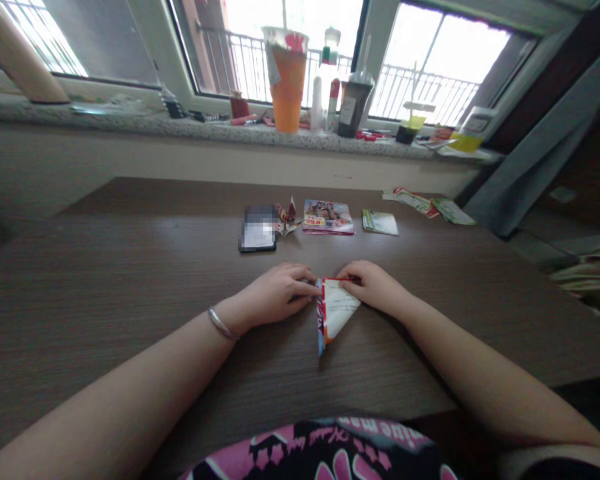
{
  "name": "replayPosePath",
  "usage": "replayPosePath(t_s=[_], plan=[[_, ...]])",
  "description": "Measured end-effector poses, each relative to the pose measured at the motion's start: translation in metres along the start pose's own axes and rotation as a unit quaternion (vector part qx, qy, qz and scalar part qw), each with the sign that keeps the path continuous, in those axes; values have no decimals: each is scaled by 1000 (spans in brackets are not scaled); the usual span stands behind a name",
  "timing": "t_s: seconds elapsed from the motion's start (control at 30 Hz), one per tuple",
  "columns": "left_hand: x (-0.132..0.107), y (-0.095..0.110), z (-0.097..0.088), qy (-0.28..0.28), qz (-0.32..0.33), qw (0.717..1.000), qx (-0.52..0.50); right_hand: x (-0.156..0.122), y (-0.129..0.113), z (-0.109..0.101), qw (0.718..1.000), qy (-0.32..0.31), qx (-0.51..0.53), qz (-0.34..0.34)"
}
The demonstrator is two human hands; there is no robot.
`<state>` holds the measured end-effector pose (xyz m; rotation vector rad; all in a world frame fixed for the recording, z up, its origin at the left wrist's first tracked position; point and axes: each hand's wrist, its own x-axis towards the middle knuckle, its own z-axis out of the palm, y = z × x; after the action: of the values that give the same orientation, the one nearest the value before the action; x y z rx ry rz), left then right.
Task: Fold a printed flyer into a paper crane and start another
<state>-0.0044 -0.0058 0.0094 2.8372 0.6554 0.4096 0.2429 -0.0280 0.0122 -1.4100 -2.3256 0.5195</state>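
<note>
One folded paper [340, 310], right of frame centre, lies between your hands, its long axis running top to bottom toward a low point. Your left hand [277, 293], fingers bent, meets its left edge and your right hand [375, 283] curls over its upper right part, equally near; whether either pinches cannot be told, nor can its print be read. Farther off, above centre, a leaflet stack [330, 217] bears large digits too blurred for certainty.
</note>
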Motion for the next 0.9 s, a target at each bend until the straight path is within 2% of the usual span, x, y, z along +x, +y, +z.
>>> replayPosePath(t_s=[0.13,0.3,0.53,0.9], plan=[[2,3,-3,4,-44,999,-24,2,0,5,999,39,7,35],[3,8,-2,25,-120,991,-45,3,-1,8,999,48,-19,14],[4,8,7,61,-134,986,-80,5,0,13,997,67,-31,-9],[7,17,15,68,-162,984,1,7,2,16,996,77,-42,-11]])
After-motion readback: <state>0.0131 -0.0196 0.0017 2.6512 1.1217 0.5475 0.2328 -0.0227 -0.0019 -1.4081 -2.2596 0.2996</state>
